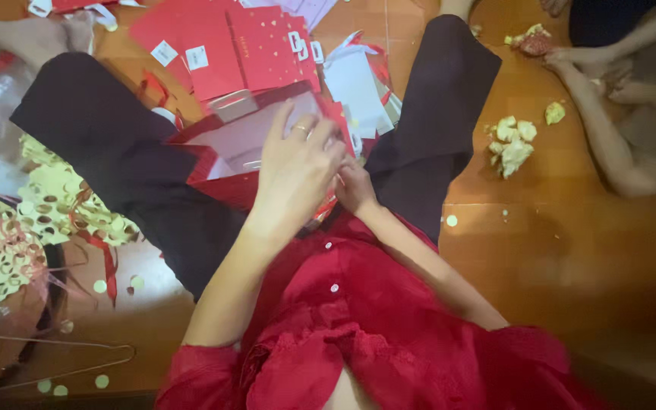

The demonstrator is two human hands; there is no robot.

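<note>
I sit on the floor with my legs spread, in a red shirt and dark trousers. A red paper gift bag (248,129) with a pale inside lies open on my lap between my legs. My left hand (294,171) presses down on the bag's near edge, fingers together, a ring on one finger. My right hand (354,188) sits just behind it, pinching the same red edge. Part of the bag is hidden under both hands.
A stack of flat red bags (222,45) and white sheets (358,91) lie beyond my knees. Gold punched paper (47,201) and red ribbon (108,262) lie at left, a wire hanger (62,357) lower left. Crumpled pale scraps (512,144) and another person's arms (609,114) are at right.
</note>
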